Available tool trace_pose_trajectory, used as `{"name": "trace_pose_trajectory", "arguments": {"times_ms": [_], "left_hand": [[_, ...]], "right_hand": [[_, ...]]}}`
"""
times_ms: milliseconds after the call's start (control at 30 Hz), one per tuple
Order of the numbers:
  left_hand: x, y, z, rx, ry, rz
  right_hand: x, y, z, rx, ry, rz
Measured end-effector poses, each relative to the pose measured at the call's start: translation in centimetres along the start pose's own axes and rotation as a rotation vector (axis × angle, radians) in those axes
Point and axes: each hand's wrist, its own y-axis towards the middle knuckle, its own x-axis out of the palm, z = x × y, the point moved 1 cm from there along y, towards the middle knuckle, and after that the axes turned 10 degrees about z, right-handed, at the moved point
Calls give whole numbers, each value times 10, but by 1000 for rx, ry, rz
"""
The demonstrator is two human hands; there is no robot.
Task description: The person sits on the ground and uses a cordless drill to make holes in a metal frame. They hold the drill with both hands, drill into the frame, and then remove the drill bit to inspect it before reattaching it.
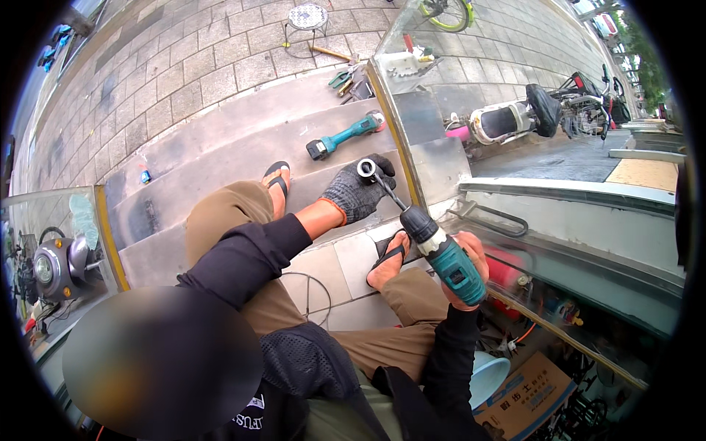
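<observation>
My left hand [351, 197], in a grey knit glove with an orange cuff, is closed round a short metal tube [367, 168] whose round open end faces up. My bare right hand [474, 257] grips a teal and black cordless drill [448, 261]. The drill's long bit [392, 194] reaches to the side of the tube by my gloved fingers; whether its tip is inside the metal cannot be made out. On the step beyond my left hand lies a teal angle grinder [346, 135] with a black battery.
Pliers and other hand tools [351, 82] lie by the glass panel's edge [397, 121]. A hammer [331, 54] rests near a small round stool [307, 18]. A cardboard box [526, 397] and a pale blue basin [489, 378] stand at lower right. Beyond the glass is a scooter [507, 120].
</observation>
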Motion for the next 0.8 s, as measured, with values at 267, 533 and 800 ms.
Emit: {"name": "trace_pose_trajectory", "arguments": {"times_ms": [267,533,800], "left_hand": [[-35,2,60,-157,401,-84],[-34,-9,78,95,213,-14],[-44,-19,89,214,382,-6]], "right_hand": [[16,-24,0,1192,1201,-30],[9,-33,32,1166,1323,-104],[17,-22,31,1136,1350,-130]]}}
